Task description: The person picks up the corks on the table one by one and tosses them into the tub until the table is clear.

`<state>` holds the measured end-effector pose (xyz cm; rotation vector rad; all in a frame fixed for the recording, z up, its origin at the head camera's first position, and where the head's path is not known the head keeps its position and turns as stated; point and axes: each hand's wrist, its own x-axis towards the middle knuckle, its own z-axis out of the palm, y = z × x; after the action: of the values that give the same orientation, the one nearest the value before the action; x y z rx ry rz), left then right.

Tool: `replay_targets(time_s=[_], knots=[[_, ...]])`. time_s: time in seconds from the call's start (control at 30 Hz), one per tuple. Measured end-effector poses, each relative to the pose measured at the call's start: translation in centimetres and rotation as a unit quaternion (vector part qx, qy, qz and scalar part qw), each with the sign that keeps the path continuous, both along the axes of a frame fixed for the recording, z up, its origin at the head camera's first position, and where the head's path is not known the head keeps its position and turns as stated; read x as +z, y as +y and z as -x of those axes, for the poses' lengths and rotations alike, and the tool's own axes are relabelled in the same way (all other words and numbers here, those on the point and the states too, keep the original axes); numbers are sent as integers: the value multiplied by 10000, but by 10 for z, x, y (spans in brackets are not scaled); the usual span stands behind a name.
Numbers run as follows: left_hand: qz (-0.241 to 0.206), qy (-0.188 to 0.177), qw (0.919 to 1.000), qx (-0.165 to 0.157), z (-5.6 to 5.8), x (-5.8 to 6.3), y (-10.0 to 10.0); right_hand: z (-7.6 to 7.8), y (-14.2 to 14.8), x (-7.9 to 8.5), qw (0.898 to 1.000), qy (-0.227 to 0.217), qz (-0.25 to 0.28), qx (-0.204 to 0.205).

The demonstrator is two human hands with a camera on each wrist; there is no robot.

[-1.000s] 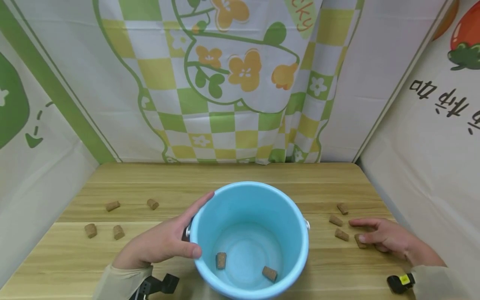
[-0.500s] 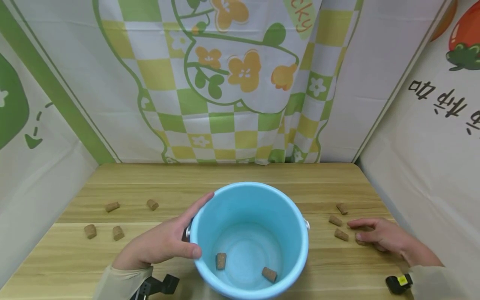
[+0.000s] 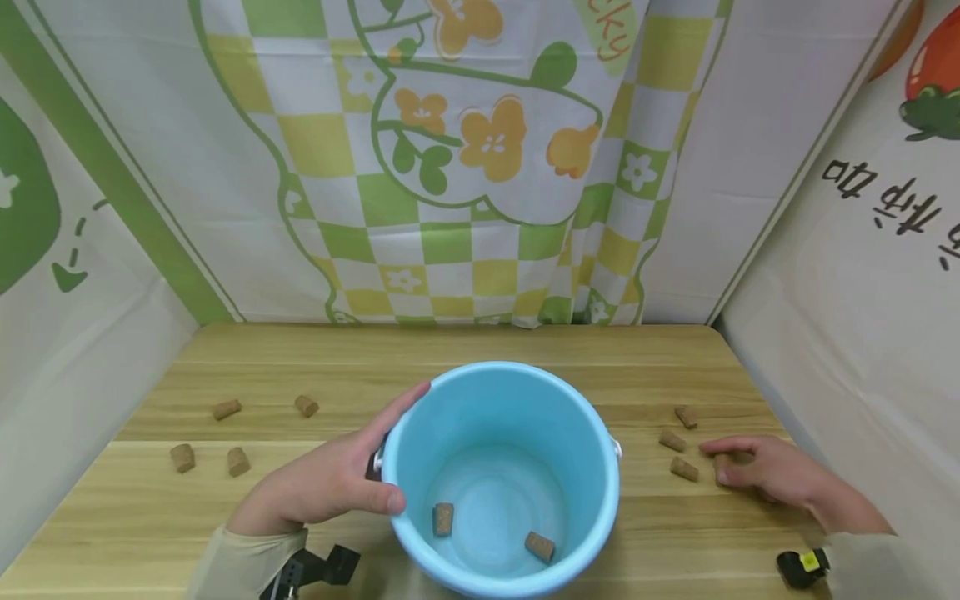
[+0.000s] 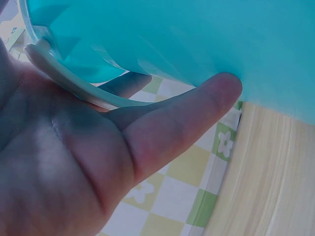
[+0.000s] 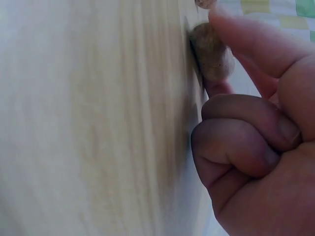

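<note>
My left hand (image 3: 333, 475) rests against the left side of a light blue bucket (image 3: 603, 542), thumb and index finger spread along its rim. In the left wrist view, a straight thumb (image 4: 182, 123) touches the bucket wall below the white handle (image 4: 74, 83). Two corks lie on the bucket floor, one cork (image 3: 443, 519) at left and another cork (image 3: 539, 547) at right. At the table's right, my right hand (image 3: 780, 475) pinches a cork (image 5: 212, 51) at table level, its lower fingers curled into the palm. Beside it lie three more corks, the nearest cork (image 3: 684, 468) just left of the thumb.
Several corks lie on the left of the wooden table (image 3: 450, 346), such as one cork (image 3: 238, 462) near the left forearm. A patterned curtain (image 3: 480, 167) hangs behind the table. White printed sheets stand on both sides.
The cork under my right hand has shifted and turned and now shows between thumb and index finger. The left hand and bucket hold their place.
</note>
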<state>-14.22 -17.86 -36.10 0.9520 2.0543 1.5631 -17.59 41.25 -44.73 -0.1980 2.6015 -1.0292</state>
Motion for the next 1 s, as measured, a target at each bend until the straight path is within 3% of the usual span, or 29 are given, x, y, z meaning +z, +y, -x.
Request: replay_targets(time_s=[0.2, 0.63, 1.0], knots=[[-61, -36, 10000, -47, 0, 0, 0, 3, 1, -1, 9977, 522, -429, 25], [-110, -112, 9999, -68, 1, 2, 1, -1, 9, 2, 9955, 781, -539, -28], [-42, -74, 10000, -18, 0, 1, 1, -2, 17, 4, 9970, 346, -528, -457]])
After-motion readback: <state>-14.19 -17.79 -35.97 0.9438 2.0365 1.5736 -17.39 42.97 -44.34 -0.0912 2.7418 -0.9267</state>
